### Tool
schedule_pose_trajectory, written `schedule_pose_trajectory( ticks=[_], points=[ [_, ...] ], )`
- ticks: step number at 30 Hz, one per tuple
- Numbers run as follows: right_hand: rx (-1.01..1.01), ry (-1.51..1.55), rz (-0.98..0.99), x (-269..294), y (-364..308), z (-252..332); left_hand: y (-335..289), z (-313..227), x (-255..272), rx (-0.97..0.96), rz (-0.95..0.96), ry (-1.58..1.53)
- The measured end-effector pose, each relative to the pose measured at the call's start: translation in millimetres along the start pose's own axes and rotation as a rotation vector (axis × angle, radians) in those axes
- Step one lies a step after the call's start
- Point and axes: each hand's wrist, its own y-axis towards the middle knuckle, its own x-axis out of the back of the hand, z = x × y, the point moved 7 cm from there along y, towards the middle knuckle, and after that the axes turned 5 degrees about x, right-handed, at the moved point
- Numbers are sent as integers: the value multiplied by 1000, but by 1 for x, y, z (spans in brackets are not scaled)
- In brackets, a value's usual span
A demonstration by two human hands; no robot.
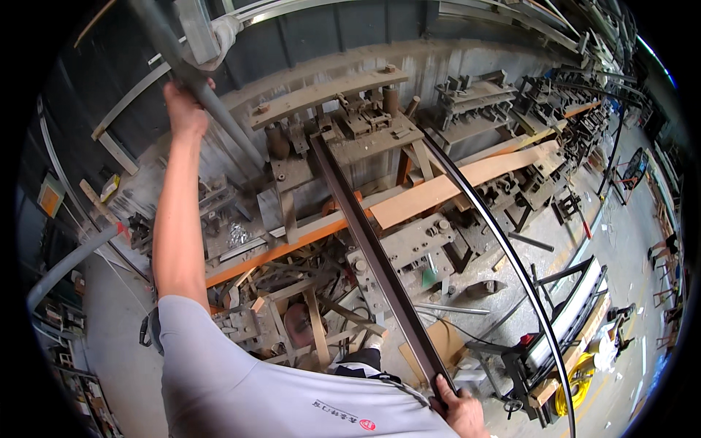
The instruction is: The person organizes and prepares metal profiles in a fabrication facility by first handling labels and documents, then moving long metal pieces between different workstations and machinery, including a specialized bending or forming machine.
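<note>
My left arm reaches up at the left, and my left hand (186,109) is closed around a thick grey bar (232,128) that slants down toward the bench. Low at the right, my right hand (464,415) grips the near end of a long dark brown metal profile (380,259). The profile's far end lies at a dusty metal punching fixture (361,120) on the bench. Its near end comes close to my grey shirt. Part of my right hand's grip is hidden at the lower edge.
Several more dusty fixtures (475,102) line the bench along the wall. A wooden board (467,182) lies across the bench, beside an orange beam (274,255). Another long dark strip (504,241) curves down at the right. Scrap pieces, a black metal frame (522,365) and a yellow coil (582,383) are lower down.
</note>
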Motion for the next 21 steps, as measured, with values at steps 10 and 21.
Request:
schedule_pose_trajectory(
  ticks=[10,21],
  points=[
    [312,-1,-328,1,-18,9,-154,-250,-140,-298,500,-131],
    [412,73,-389,0,-21,-2,-301,-274,-154,-233,1097,351]
  ],
)
